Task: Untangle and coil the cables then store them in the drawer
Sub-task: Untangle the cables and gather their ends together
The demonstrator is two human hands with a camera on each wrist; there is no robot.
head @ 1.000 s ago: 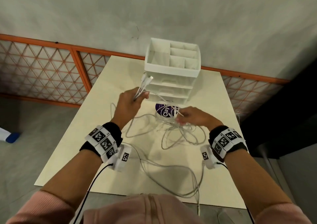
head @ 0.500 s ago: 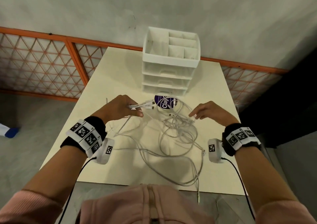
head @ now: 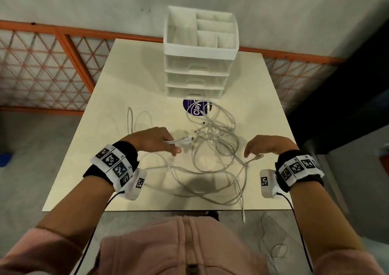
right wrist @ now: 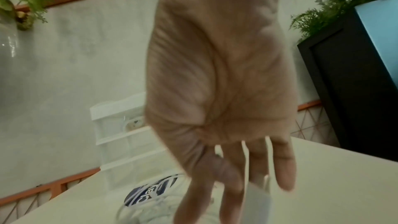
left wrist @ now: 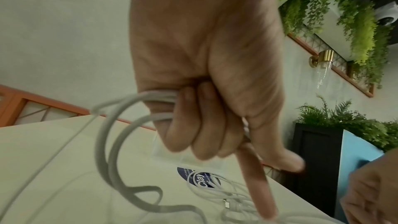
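A tangle of white cables [head: 212, 140] lies on the cream table [head: 84, 169] in front of a white drawer unit [head: 197, 72] whose three drawers are closed. My left hand [head: 172, 146] grips a bundle of cable ends, their connectors [head: 186, 142] sticking out to the right. In the left wrist view the curled fingers [left wrist: 204, 134] clamp grey-white cable loops [left wrist: 120, 125] while the index finger points down. My right hand [head: 250, 150] hovers right of the tangle with fingers [right wrist: 282, 168] hanging straight, just above a loose connector [head: 256, 157].
A round purple sticker [head: 196, 108] sits under the cables by the drawer unit. One cable end [head: 243, 215] hangs over the table's front edge. An orange lattice rail [head: 52, 68] runs behind the table, and a dark cabinet [head: 347, 106] stands to the right.
My left hand brought the cable ends down from beside the drawer unit to just above the table. My right hand left the tangle and moved right and toward me.
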